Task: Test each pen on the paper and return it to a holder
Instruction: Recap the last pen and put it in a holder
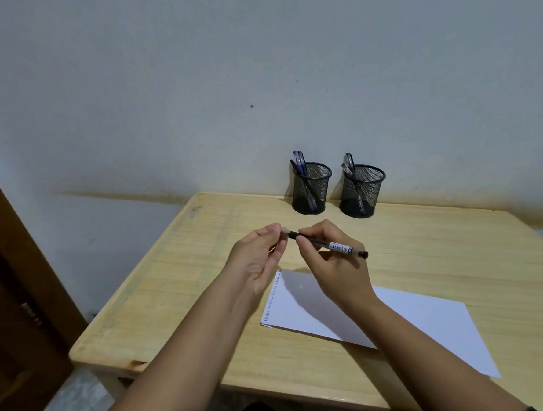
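Both hands hold one pen [333,245] in the air above the wooden worktop [179,274], over the far end of the paper [407,321]. The right hand [330,259] grips the barrel with curled fingers. The left hand [260,253] pinches the pen's left end, perhaps its cap. Behind stand the left holder [311,188] and the right holder [361,191], each holding pens.

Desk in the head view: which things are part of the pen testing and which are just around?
In the job: pen held by left hand and right hand; paper; left mesh holder; right mesh holder.
Just around: wooden door; wall.
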The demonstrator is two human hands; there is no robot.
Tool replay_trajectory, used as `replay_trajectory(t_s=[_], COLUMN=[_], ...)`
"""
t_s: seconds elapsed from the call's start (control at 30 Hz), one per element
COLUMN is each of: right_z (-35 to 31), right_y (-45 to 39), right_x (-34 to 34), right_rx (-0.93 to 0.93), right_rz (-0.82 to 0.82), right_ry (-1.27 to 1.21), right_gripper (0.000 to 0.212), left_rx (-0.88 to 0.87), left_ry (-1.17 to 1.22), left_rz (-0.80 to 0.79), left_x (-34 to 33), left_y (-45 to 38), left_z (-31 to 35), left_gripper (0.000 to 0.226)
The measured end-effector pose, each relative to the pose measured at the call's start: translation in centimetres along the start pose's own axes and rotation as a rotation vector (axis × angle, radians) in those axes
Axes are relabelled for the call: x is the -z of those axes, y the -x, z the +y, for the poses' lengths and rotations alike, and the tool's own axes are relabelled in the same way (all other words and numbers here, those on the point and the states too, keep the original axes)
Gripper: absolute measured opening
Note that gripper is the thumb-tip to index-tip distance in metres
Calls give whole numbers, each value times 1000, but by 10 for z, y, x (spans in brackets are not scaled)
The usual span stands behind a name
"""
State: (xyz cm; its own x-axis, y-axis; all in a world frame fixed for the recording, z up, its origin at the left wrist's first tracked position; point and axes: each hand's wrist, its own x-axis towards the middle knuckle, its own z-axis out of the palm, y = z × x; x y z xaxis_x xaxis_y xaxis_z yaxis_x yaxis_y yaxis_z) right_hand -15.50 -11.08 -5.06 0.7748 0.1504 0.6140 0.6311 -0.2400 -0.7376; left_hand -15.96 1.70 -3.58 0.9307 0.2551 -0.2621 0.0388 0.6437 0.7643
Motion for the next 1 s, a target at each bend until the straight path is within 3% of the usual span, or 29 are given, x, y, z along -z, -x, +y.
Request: replay_trajectory(t_s=[0.17, 0.37, 0.47, 0.67, 0.87, 0.93, 1.0], right_z=[3, -5, -17, -28, -31, -36, -42], right_y=[1, -14, -30, -56, -76, -81, -85], right_x=[-2, 24, 32, 20, 21, 27, 36], right_rx=[-10, -281, -370, -320, -250, -219, -180], right_rz=[-25, -470, -557, -381, -338, -337, -335], right_ry=[-19, -303, -356, -67, 153, 250, 337], right_gripper=[9, 43, 37, 13, 17, 25, 34], left_rx=[-66, -181, -234, -335, -411, -477, -577], left_ry=[-17, -52, -123, -327, -514, -738, -1009], left_rz=[5, 32, 12, -119, -153, -99, -35], left_x=[-5, 4, 3, -17, -31, -33, -37], left_y=[-2, -12, -14, -8, -1, 2, 6], left_z=[3, 22, 32, 39, 48, 52, 57], left_gripper=[10, 20, 21, 17, 17, 12, 22])
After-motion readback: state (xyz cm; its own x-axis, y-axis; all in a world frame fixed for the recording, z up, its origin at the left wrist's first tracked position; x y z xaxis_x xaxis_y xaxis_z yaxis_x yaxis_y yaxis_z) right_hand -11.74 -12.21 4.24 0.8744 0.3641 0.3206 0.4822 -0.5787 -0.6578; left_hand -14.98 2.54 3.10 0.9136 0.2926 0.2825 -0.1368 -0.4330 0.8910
